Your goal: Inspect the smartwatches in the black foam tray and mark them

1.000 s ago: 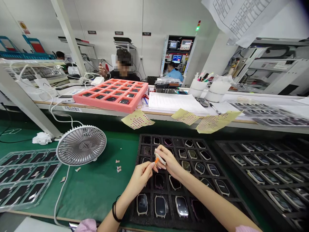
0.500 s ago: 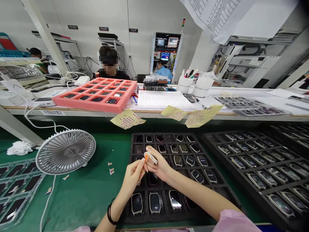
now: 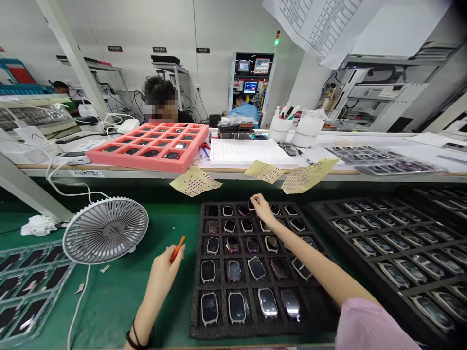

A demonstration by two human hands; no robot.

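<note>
My left hand (image 3: 168, 265) holds an orange stick-like tool (image 3: 177, 250) over the green mat, left of the black foam tray (image 3: 226, 333). At the tray's far row, my right hand (image 3: 260, 206) has its fingers closed on a watch case (image 3: 252, 204), which sits at or just over a compartment and is partly covered by the fingers. Rows of watch cases with dark screens fill many compartments, such as a silver one (image 3: 267, 302) and a purple one (image 3: 291, 304) in the near row. My right forearm hides part of the tray's right side.
A grey fan (image 3: 114, 229) stands at the left beside clear plastic trays (image 3: 36, 287). More black trays of watches (image 3: 368, 253) lie at the right. On the shelf are a pink foam tray (image 3: 146, 164) and papers (image 3: 251, 151). People sit beyond.
My hands have moved apart. The right carried the watch case to the tray's far row, while the left moved down and left over the mat with the orange tool.
</note>
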